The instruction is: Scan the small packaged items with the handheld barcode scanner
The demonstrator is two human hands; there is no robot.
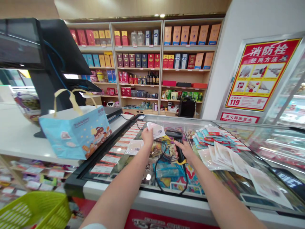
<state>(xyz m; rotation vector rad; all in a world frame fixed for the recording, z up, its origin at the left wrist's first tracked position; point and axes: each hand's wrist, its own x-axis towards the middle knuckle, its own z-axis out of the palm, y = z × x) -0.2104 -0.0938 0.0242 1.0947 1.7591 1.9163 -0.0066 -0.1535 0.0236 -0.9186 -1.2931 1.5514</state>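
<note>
My left hand [147,137] pinches the edge of a white packet [156,130] over the glass counter. My right hand [183,150] is wrapped round the handle of a black barcode scanner [177,136], whose head points left toward that packet. A black cable loops from the scanner over the glass. Another white packet [133,147] lies just left of my left hand. On the right, several white packets [220,156] lie fanned out, with a pile of blue and red packets [212,136] behind them.
A blue paper bag [76,132] stands on the white counter [14,140] at left, beside a black monitor stand [51,70]. The green basket [35,208] is at lower left. Shelves of boxes [137,48] line the back; the glass counter's front edge [166,200] runs below my arms.
</note>
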